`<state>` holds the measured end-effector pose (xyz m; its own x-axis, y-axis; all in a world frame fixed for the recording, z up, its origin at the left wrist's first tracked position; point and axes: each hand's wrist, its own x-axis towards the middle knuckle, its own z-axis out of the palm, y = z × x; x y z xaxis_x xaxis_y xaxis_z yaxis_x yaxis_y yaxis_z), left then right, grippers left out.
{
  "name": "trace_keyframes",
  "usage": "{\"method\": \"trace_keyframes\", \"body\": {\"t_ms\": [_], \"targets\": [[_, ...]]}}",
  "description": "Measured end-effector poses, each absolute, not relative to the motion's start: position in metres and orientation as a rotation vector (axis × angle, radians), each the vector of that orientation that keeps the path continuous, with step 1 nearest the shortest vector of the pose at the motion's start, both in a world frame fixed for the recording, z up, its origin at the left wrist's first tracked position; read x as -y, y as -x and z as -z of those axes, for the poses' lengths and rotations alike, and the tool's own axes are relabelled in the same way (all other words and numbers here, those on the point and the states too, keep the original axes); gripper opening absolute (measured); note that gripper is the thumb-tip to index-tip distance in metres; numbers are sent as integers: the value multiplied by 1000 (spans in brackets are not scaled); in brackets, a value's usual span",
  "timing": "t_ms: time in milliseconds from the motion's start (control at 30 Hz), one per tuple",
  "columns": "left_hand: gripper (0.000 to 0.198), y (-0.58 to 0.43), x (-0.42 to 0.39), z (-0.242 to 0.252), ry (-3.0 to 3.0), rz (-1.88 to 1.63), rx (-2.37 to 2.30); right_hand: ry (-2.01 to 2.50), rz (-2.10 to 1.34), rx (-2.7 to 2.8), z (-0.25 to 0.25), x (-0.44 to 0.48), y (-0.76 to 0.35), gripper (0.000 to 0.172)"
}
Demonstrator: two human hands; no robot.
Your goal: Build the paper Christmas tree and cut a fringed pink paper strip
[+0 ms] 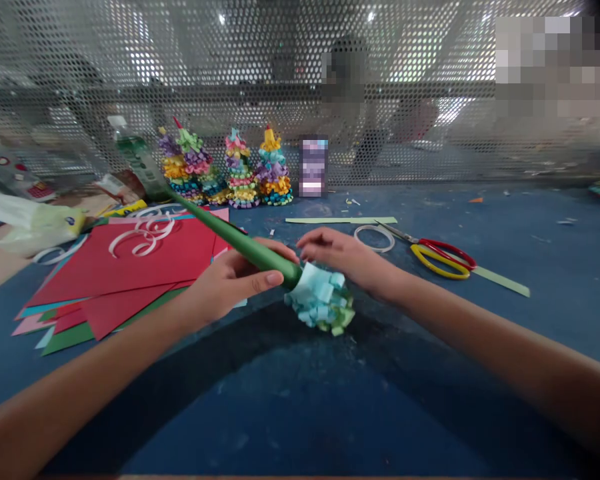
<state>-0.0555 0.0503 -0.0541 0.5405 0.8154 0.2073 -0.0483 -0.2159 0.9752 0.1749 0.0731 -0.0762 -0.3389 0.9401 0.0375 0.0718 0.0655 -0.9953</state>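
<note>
Two bare hands work over a long green paper cone (233,230). Its wide end is wrapped in layers of pale blue fringed paper (320,300) with a few greener bits, and it is held just above the blue bench (430,207). The left hand (230,283) grips the cone near that wide end, fingers pressed around it. The right hand (343,257) sits just beside the fringe, fingers loosely spread, pinching nothing. Left of the hands lies a stack of coloured paper sheets (125,260), red on top. To the right are scissors (443,259) with red and yellow handles, a clear tape roll (374,237) and a pale green paper strip (340,220). Three tiered paper trees (240,173) stand ahead, beside a plastic bottle (135,157) whose green label is too small to read.
</note>
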Motion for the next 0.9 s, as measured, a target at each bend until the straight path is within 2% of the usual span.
{"method": "trace_keyframes", "body": {"t_ms": [33,167,267,367,500,733,800,900], "targets": [[18,56,-51,54,-1526,-989,-667,1098,-1383,1413,76,-78,-180,23],[21,56,-60,57,-1152,-1243,-651,1170,-1524,1219,74,-92,-199,52],[20,55,-66,62,-989,-1295,-696,1079,-1664,1278,71,-90,-197,62],[18,53,-66,66,-936,-1293,-722,948,-1627,1424,66,-81,-189,67],[16,49,-63,67,-912,-1264,-741,947,-1487,1583,61,-72,-184,67],[15,52,-63,69,-995,-1170,-767,811,-1398,1340,57,-60,-176,42],[15,53,-63,71,-1025,-1163,-750,773,-1483,1369,53,-57,-174,43],[19,53,-61,74,-1025,-1141,-735,734,-1673,1491,47,-54,-173,55]]}}
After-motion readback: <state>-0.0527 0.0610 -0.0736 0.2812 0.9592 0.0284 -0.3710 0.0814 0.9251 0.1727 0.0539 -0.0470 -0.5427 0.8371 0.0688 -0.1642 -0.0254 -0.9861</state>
